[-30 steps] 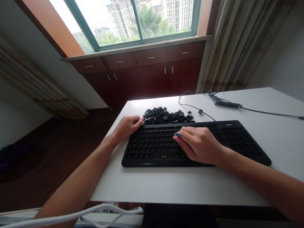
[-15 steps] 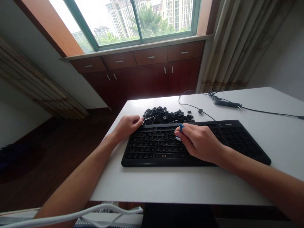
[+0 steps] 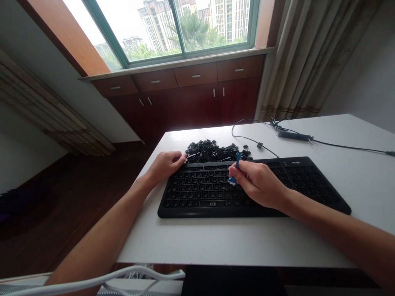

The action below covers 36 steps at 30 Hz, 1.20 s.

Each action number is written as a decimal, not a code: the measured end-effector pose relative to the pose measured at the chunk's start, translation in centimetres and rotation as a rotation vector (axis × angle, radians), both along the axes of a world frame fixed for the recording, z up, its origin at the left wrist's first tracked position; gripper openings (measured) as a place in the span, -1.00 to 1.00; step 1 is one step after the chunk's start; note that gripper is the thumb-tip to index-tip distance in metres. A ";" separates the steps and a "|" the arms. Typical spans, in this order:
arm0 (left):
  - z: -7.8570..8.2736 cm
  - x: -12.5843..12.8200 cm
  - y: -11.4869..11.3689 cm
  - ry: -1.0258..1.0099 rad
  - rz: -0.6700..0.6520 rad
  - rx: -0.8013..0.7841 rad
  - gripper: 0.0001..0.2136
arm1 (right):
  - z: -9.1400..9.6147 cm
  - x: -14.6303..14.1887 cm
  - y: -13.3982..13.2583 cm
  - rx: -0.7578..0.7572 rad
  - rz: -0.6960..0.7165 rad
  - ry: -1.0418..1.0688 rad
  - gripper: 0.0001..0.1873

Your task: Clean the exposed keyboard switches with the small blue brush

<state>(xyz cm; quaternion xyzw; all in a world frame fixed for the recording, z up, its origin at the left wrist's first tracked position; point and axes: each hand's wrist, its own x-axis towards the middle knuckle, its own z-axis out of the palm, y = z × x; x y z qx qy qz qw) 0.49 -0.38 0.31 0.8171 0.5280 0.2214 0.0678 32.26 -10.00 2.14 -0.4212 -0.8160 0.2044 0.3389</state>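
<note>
A black keyboard [image 3: 212,213] with its keycaps off lies on the white table, bare key sockets showing across it. My right hand [image 3: 261,183] is closed in a pinch around a small blue brush [image 3: 237,162]. The brush stands tilted, its white bristles pointing down at the sockets near the keyboard's middle. At the keyboard's back left corner, my left hand [image 3: 166,165] is curled closed against the edge, its thumb stretched along the corner. Its other fingertips are hidden. Just behind the keyboard, a heap of loose black keycaps [image 3: 205,150] sits beside my left thumb.
A black cable [image 3: 253,137] runs back from the keyboard to a coiled bundle and a dark stick-shaped piece [image 3: 294,135]. Two loose caps lie right of the heap. The white table [image 3: 197,240] ends at its front edge, with a white tube [image 3: 135,269] below it.
The brush has tipped more upright in my right hand, so more of its blue handle and bristles show. My left hand and the keyboard have stayed in place.
</note>
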 end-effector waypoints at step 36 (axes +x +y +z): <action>-0.4 -0.2 0.3 0.022 -0.005 0.006 -0.59 | -0.4 -0.3 -0.5 0.211 0.084 -0.059 -0.75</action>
